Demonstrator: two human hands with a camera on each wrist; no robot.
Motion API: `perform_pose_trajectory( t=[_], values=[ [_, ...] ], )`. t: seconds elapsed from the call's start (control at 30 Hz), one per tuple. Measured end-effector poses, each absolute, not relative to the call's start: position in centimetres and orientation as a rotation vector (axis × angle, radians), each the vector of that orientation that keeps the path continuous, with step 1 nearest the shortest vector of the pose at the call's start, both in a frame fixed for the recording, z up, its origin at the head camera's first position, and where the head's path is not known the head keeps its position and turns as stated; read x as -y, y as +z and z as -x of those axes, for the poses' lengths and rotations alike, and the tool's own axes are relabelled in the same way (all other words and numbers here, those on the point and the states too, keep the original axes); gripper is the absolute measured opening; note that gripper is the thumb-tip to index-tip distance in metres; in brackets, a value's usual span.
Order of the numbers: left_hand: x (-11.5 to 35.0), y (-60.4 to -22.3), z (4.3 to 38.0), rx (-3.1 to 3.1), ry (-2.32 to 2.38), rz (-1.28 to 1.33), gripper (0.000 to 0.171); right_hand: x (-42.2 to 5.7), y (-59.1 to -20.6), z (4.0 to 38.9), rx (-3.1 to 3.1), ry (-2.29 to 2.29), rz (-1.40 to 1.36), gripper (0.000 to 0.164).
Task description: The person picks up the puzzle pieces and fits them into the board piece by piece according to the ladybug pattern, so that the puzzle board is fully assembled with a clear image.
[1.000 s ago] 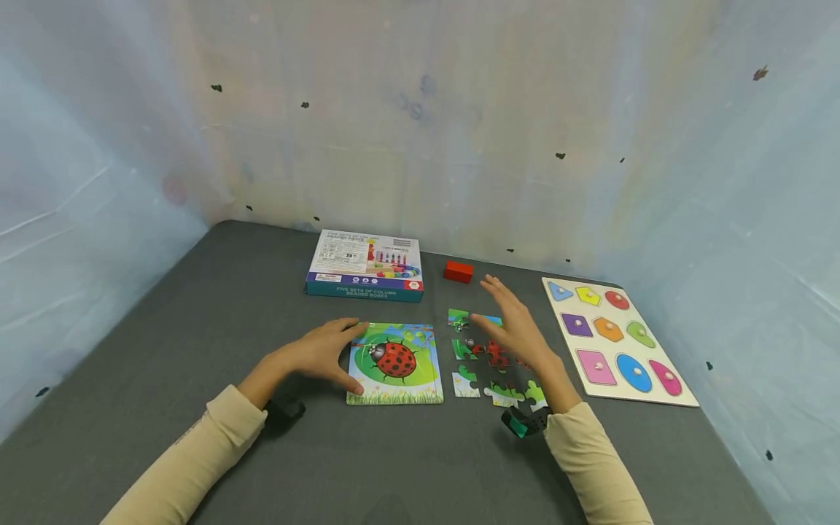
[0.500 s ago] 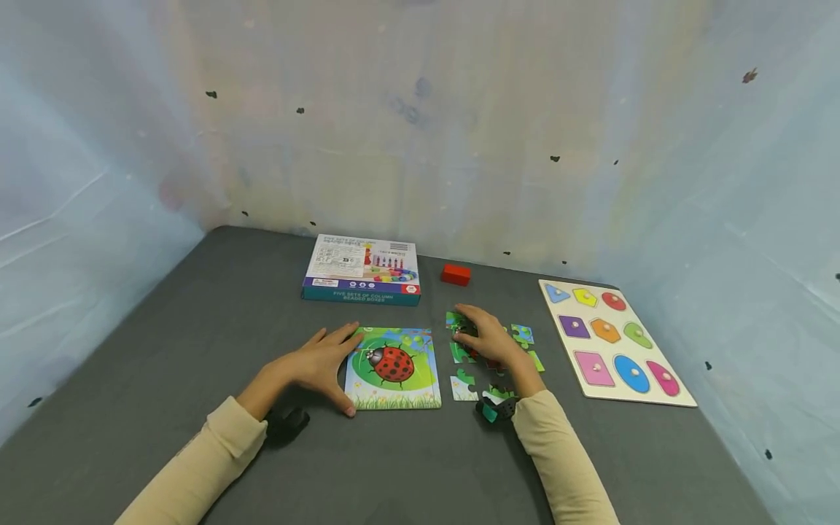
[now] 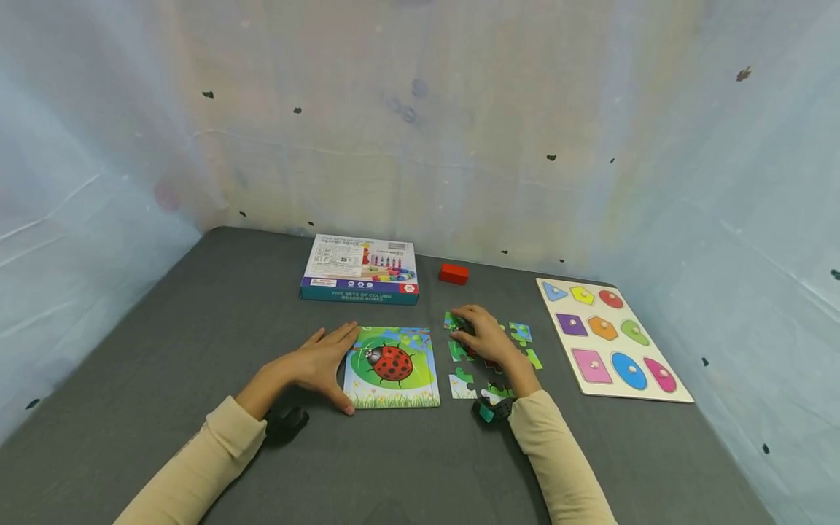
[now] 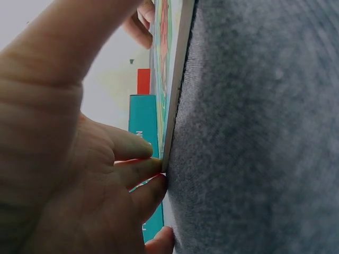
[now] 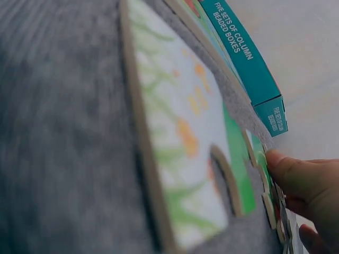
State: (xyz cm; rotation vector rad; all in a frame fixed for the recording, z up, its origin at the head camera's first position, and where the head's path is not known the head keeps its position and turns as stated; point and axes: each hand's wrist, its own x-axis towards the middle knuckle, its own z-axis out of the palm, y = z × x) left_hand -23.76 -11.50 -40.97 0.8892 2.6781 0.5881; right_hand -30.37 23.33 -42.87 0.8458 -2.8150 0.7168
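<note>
In the head view a square ladybug puzzle board lies flat at the middle of the table. My left hand rests at its left side, fingers and thumb spread along the edge. The left wrist view shows the fingertips touching the board's rim. To the right of the board lie loose jigsaw pieces in rough rows. My right hand reaches over them, thumb and fingers bent around a puzzle piece at the upper left of the group. Its thumb touches the pieces in the right wrist view; the other fingertips are hidden.
Behind the board stands a flat box of beads, with a red block beside it. At the right lies a wooden board of knobbed shapes. A plastic sheet hangs around the grey table.
My right hand has come down and left onto the puzzle pieces, its fingers drawing together. My left hand stays at the board's left edge, its thumb slightly lower.
</note>
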Motion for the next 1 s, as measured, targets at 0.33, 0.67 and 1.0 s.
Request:
perform_pose_trajectory(
  t=[0.33, 0.67, 1.0],
  values=[
    [11.4, -41.0, 23.6, -2.679, 0.607, -0.855, 0.134, -19.7, -41.6, 29.2, 2.710, 0.836, -0.951, 0.045],
    [11.7, -41.0, 23.6, -2.691, 0.588, -0.843, 0.132, -14.0, -41.0, 27.5, 2.619, 0.829, -1.218, 0.045],
    [11.7, -41.0, 23.7, -2.679, 0.592, -0.860, 0.134, -11.0, -42.0, 27.0, 2.623, 0.796, -1.334, 0.040]
  ],
)
